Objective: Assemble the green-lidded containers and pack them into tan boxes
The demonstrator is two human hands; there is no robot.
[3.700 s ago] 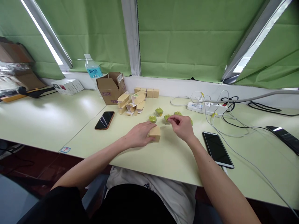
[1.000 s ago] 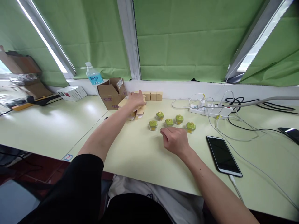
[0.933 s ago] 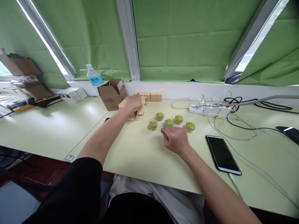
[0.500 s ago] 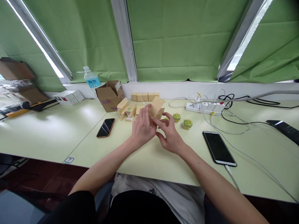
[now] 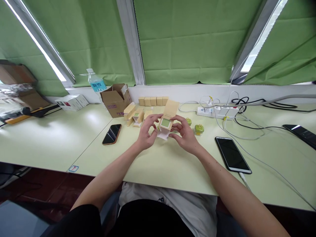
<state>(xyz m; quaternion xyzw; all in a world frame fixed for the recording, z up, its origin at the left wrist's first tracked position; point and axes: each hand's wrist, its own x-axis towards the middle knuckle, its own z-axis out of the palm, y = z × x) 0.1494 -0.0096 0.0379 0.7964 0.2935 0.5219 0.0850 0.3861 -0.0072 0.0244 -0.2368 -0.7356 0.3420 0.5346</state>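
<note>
A small kraft paper box with a green square on its face, a raised tan flap and white paper at its lower end is between my hands. My left hand touches its left upper edge, fingers curled. My right hand has its fingers bent round the right side of the box. Just right of that hand stands a small jar with a green lid, and another green lid shows behind it. Opened kraft boxes lie to the left of my hands.
Several closed kraft boxes line the wall. A cardboard carton and a water bottle are at back left. One phone lies left, a charging phone right. Cables trail from a power strip.
The small box has turned, so its green square and white paper now show, with the flap upright. My hands have moved apart to its two sides.
</note>
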